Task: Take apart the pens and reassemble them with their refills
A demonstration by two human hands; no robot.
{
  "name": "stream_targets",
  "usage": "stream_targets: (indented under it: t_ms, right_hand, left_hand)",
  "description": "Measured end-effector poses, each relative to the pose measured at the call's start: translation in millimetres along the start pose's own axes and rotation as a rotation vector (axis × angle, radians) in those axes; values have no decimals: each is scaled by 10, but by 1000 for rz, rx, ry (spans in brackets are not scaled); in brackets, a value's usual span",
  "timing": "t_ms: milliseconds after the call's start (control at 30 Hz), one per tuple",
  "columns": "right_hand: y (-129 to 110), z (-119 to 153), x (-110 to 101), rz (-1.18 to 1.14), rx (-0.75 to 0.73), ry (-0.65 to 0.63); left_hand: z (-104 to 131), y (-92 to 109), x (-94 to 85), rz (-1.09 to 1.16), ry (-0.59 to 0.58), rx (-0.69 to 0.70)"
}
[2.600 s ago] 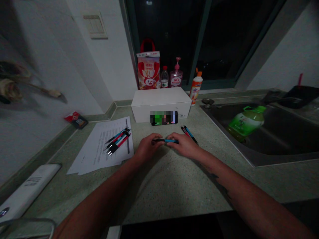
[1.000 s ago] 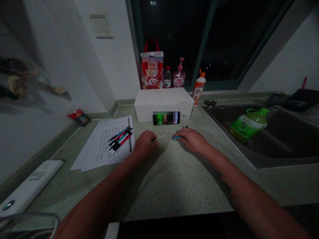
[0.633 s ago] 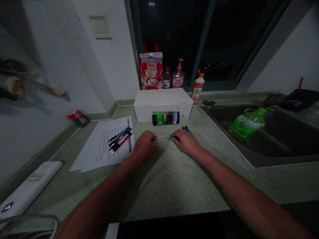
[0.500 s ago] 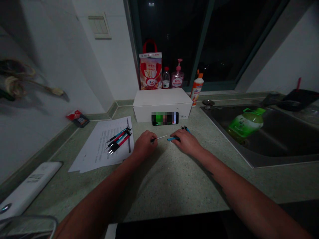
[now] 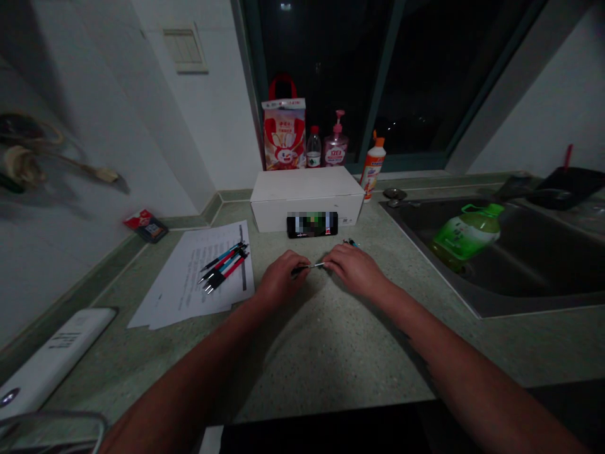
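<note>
My left hand (image 5: 285,273) is closed in a pinch on a dark pen part, from which a thin, light pen refill (image 5: 317,265) sticks out to the right. Bent over the refill's other end, my right hand (image 5: 353,267) has its fingertips pressed together on it. Whatever else those right fingers cover is hidden; no blue barrel shows now. Just beyond the right knuckles lie small pen pieces (image 5: 351,242), mostly covered by the hand. Left of my hands, several pens (image 5: 224,267) in red, blue and black rest on printed paper sheets (image 5: 189,277).
A phone (image 5: 312,225) leans against a white box (image 5: 307,183) behind my hands. The sink (image 5: 520,284) on the right holds a green-labelled jug (image 5: 467,232). A long white device (image 5: 57,353) lies at left, and a red-and-black packet (image 5: 146,225) sits by the wall.
My hands have come closer together, the left moving right. The right fingers now meet the refill's end, and the blue barrel seen under them before is out of sight.
</note>
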State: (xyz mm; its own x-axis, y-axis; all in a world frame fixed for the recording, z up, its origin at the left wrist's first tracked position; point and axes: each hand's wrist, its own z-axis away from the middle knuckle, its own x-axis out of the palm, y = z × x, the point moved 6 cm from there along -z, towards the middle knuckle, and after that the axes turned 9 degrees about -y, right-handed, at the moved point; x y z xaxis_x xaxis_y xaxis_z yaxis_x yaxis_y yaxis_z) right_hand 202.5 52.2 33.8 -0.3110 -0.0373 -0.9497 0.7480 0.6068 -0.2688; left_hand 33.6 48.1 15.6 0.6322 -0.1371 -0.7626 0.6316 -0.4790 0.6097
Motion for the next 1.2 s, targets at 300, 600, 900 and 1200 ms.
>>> stream_targets:
  t_ms: [300,600,900,1200]
  right_hand:
    - [122,31,-30,-38,54,-8]
    - [192,41,-83,-33,111,-67]
    - [281,59,94,-119,117,-294]
    - [108,14,145,-104,105,-257]
  left_hand:
    - [-7,-87,-5,-59,-16,-82]
    - [5,-62,-43,-114,-25,-121]
    - [10,-31,140,-280,-193,-65]
    - [16,-141,18,-171,-37,-176]
